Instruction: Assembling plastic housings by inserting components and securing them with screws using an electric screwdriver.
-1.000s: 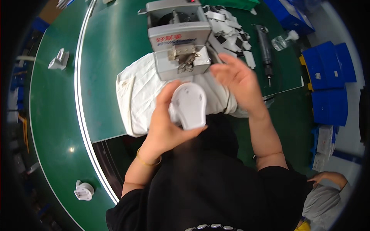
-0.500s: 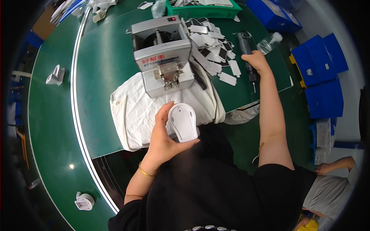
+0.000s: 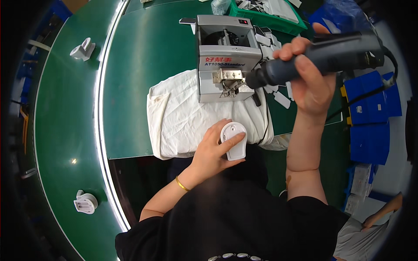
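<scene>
My left hand (image 3: 208, 153) is closed round a white plastic housing (image 3: 237, 151), held low in front of the white cloth (image 3: 185, 117). Its thumb lies across the housing's recessed face, near a small hole. My right hand (image 3: 314, 89) grips a dark electric screwdriver (image 3: 344, 51), raised and lying nearly level, its nose pointing left. That nose is at the metal outlet of a silver screw feeder (image 3: 208, 89); the bit's tip is hard to make out there. The feeder rests at the far side of the cloth.
Several white flat pieces (image 3: 282, 99) lie right of the feeder, partly hidden by my right hand. A green bin (image 3: 267, 18) stands behind. White parts (image 3: 85, 203) sit on the green strip at the left, past a bright rail. Blue bins (image 3: 369, 141) are at the right; a person (image 3: 361, 237) is at the lower right.
My right hand has lifted the screwdriver off the table and brought it left to the feeder's outlet. My left thumb has moved onto the housing's face. The whole view has shifted.
</scene>
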Tool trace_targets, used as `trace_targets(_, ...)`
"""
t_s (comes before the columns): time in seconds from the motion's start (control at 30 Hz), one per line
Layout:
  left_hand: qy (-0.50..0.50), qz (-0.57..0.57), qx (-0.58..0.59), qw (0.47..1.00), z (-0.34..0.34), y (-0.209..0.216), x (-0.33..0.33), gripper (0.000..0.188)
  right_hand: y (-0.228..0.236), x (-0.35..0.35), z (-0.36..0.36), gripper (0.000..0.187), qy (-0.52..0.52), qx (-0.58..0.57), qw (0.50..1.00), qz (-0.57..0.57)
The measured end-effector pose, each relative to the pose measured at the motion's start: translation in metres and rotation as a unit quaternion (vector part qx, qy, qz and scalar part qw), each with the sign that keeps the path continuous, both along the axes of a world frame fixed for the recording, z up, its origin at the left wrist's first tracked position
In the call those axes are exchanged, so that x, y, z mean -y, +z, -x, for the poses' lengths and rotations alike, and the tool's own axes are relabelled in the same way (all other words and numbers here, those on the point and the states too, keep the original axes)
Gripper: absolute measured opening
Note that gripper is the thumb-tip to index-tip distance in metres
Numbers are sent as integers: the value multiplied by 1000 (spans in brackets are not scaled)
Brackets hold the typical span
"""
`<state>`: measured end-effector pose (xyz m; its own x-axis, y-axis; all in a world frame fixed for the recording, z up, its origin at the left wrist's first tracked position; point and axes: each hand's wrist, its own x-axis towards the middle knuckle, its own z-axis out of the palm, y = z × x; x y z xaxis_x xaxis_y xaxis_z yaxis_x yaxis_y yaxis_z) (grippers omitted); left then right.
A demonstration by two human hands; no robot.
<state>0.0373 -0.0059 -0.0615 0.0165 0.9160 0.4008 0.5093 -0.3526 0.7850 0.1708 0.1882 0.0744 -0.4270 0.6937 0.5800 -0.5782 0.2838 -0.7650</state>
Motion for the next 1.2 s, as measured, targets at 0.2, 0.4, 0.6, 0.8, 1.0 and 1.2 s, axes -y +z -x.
trace_targets(0.2, 5, -12, -4, 1000, 3, 0, -1, 72, 4, 0, 29, 65, -26, 208, 974, -91)
trace_targets(0.4, 7, -7, -1, 1000, 9, 0, -1, 73, 10, 25, 57, 53, -85, 184, 978, -55)
trace_targets(0.6, 0, -9, -15, 1000, 9, 1, 0, 68, -3, 12, 66, 52, -65, 134, 985, -85)
trace_targets(0.8, 0, -13, -13, 1000, 13, -2, 0, 68, -9, 27, 70, 40, -95, 77, 991, -49)
trace_targets(1.0, 7, -25, -11, 1000, 17, -3, 2, 68, 1, 75, 39, 52, -86, 123, 989, 0)
trace_targets(1.2, 3, -35, -11, 999, 18, -4, 1, 65, -6, 98, 19, 56, -99, 165, 981, -27)
